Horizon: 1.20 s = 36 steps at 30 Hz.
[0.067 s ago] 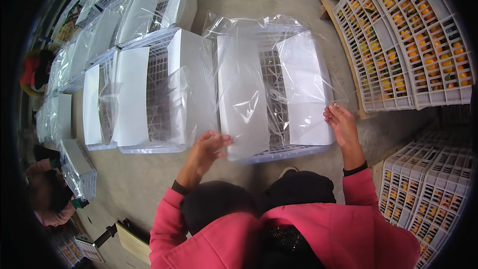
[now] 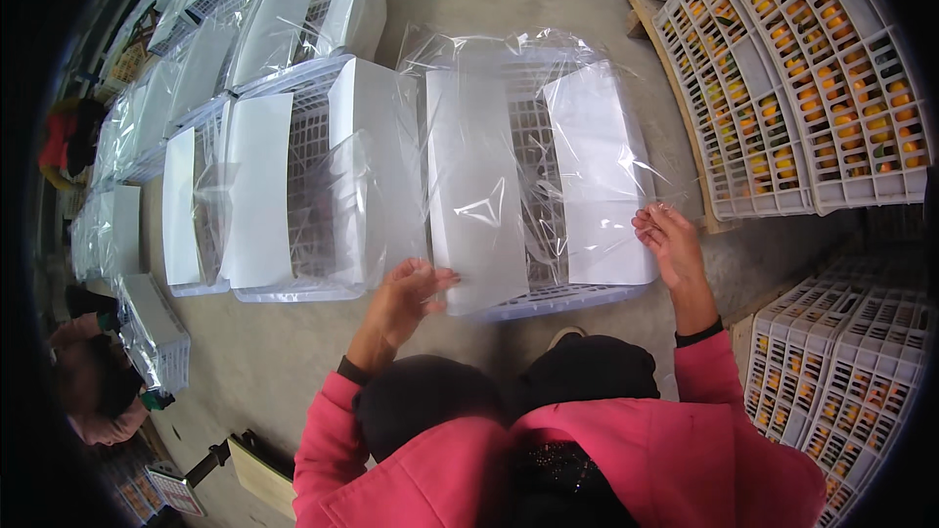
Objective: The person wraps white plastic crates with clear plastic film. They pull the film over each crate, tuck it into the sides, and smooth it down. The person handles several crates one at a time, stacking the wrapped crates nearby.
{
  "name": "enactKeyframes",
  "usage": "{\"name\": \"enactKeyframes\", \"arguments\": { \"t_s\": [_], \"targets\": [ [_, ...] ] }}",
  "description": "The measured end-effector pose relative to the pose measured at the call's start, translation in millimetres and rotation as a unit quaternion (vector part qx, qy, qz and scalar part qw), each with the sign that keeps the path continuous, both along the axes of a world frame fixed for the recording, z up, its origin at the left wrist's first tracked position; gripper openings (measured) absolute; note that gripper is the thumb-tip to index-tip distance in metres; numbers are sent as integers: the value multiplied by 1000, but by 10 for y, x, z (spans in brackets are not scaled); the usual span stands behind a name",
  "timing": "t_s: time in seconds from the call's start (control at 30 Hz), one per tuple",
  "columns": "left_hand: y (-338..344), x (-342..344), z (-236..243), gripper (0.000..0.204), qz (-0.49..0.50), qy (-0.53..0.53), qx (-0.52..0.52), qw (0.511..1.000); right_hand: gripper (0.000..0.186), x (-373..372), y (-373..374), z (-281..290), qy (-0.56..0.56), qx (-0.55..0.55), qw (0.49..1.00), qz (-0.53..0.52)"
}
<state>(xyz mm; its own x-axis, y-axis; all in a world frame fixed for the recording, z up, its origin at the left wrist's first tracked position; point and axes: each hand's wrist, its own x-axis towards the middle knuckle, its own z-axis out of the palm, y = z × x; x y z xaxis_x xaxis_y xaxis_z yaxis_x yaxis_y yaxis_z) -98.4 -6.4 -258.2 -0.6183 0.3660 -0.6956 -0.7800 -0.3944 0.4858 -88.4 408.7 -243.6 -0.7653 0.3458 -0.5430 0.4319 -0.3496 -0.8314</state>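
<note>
My left hand (image 2: 403,299) pinches the clear plastic film (image 2: 479,205) at the near left corner of a white plastic crate (image 2: 533,142) on the floor in front of me. At the crate's right side, my right hand (image 2: 670,244) holds the film's edge between thumb and fingers. Under the film, two white paper sheets (image 2: 597,137) lie along the crate's left and right sides, with the grid showing between them. The film is crinkled and spreads past the crate's far edge.
More paper-lined crates (image 2: 256,186) with film stand in rows at left. Crates of orange fruit (image 2: 822,88) sit on a pallet (image 2: 646,15) at right, with others (image 2: 822,362) lower right. People (image 2: 103,372) are at the far left. A board and a scale-like device (image 2: 176,484) are lower left.
</note>
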Motion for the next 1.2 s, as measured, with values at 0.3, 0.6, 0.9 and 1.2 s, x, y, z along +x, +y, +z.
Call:
{"name": "enactKeyframes", "arguments": {
  "t_s": [0.3,0.6,0.9,1.2],
  "targets": [
    [-59,394,-372,13,1,2,105,994,16,628,-14,-45,-47,-91,990,-94],
    [-141,620,-418,10,-42,2,103,994,19,1034,-118,-275,-52,-14,988,-146],
    [-7,500,-508,14,58,42,135,988,11,981,-333,-385,77,-127,956,-251],
    [-73,151,-404,13,33,5,48,998,11,666,-513,-346,62,-39,965,-251]
  ]
}}
